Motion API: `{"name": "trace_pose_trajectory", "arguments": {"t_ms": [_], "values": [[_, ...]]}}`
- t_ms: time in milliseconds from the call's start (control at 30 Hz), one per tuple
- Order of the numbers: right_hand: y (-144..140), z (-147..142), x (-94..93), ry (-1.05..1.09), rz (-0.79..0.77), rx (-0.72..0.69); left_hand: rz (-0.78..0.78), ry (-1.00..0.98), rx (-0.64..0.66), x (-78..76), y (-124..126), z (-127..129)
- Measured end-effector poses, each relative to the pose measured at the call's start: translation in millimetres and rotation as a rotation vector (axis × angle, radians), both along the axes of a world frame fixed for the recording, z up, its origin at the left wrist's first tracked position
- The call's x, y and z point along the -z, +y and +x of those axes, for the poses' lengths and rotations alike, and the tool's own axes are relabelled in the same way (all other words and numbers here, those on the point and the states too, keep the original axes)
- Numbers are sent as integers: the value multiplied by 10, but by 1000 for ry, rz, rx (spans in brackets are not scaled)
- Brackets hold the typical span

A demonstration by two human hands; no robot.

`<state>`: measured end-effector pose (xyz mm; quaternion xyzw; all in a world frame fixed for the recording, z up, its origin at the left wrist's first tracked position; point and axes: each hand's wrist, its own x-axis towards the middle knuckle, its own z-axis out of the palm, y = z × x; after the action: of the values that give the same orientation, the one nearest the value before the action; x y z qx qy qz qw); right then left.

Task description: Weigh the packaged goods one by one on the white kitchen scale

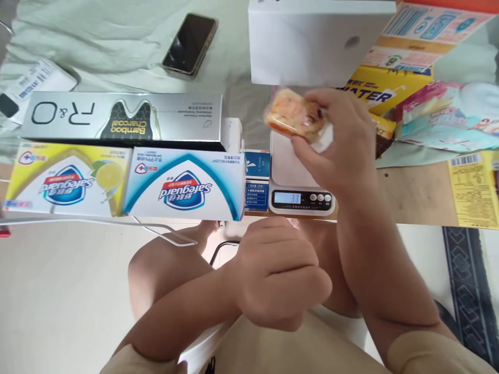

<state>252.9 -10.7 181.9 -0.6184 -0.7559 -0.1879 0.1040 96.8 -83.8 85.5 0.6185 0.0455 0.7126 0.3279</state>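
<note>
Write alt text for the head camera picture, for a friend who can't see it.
A person's right hand holds a wrapped snack at a white digital scale reading 33, while the left hand makes a fist nearer the body. Safeguard boxes and a phone are to the left.

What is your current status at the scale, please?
Right hand gripping wrapped snack over scale; display reads 33. Left hand closed, on scale's near side. White box close beyond the scale.
</note>
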Motion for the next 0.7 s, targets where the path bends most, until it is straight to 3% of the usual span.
{"name": "trace_pose_trajectory", "arguments": {"t_ms": [200,300,433,500,600,700], "values": [[390,-447,90,-67,-272,159,-42,-28,-7,53,-11,24],[456,-454,173,-74,-345,171,-58,-62,-31,103,1,51],[428,-273,195,-83,-433,43,-41,-30,-35,158,19,122],[327,-105,138,-66,-334,-25,-47,-4,-43,167,27,171],[93,290,8,35,-2,-100,-81,44,-41,153,41,267],[-125,837,-122,83,286,-55,-101,40,-26,125,54,384]]}}
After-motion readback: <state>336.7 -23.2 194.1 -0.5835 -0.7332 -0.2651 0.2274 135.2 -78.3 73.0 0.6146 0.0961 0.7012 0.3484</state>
